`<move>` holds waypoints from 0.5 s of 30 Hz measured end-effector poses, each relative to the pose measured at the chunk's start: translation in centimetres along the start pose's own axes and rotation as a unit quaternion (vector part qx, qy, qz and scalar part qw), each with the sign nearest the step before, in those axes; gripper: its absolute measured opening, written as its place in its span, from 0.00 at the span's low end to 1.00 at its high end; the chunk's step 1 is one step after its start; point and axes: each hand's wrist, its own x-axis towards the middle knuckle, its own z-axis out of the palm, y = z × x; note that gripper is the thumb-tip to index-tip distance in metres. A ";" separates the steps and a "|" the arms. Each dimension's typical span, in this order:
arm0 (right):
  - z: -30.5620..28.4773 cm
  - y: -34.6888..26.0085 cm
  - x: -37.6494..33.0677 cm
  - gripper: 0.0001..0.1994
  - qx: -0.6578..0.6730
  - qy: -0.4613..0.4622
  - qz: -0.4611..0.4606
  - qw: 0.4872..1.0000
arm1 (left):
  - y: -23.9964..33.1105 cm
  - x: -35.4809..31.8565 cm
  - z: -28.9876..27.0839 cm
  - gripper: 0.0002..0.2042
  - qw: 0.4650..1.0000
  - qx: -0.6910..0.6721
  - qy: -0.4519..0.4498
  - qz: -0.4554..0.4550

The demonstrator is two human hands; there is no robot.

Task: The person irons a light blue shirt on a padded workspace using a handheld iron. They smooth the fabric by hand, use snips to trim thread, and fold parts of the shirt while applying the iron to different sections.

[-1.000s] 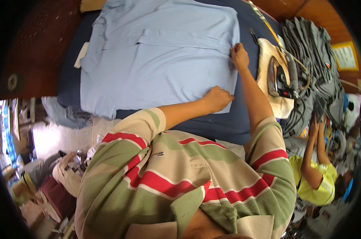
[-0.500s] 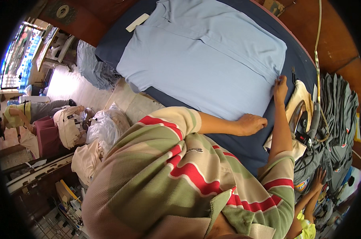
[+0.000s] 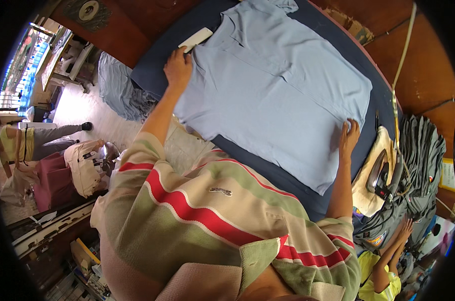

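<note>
A light blue shirt [image 3: 272, 95] lies spread on the dark blue padded table [image 3: 154, 62], with soft wrinkles toward its far left part. My left hand [image 3: 178, 72] is at the shirt's left edge, its fingers stretched out and their tips by the near end of a flat white piece [image 3: 197, 38]. Along the shirt's right edge rests my right hand [image 3: 348, 138], fingers apart and touching the cloth. Right of that hand, a clothes iron [image 3: 379, 176] sits on a cream cloth pad [image 3: 364, 193].
A cord [image 3: 405, 50] hangs at the right beside a stack of dark grey garments [image 3: 422, 143]. Another person's hands [image 3: 404, 233] are at the lower right. Bluish garments [image 3: 119, 90] are piled left of the table. Another person [image 3: 22, 143] stands at the far left.
My left hand has gone from the table's near side to the shirt's far left edge. The right hand has loosened from its closed grip on the shirt's edge. The shirt's left part looks more wrinkled.
</note>
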 end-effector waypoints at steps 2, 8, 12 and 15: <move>-0.1 -0.2 -1.3 0.17 -0.045 0.010 0.029 0.999 | -2.7 2.8 0.9 0.20 0.996 0.069 -0.061 -0.016; -0.4 0.4 -5.4 0.19 -0.208 -0.009 0.108 0.972 | -5.6 7.0 3.2 0.25 0.960 0.094 -0.252 0.079; -0.3 0.4 -6.0 0.21 -0.183 -0.007 0.116 0.976 | -6.0 8.3 3.2 0.21 0.969 0.228 -0.095 0.023; -0.4 0.3 -5.8 0.21 -0.188 -0.022 0.133 0.973 | -4.2 7.7 3.2 0.20 0.977 0.186 -0.105 0.015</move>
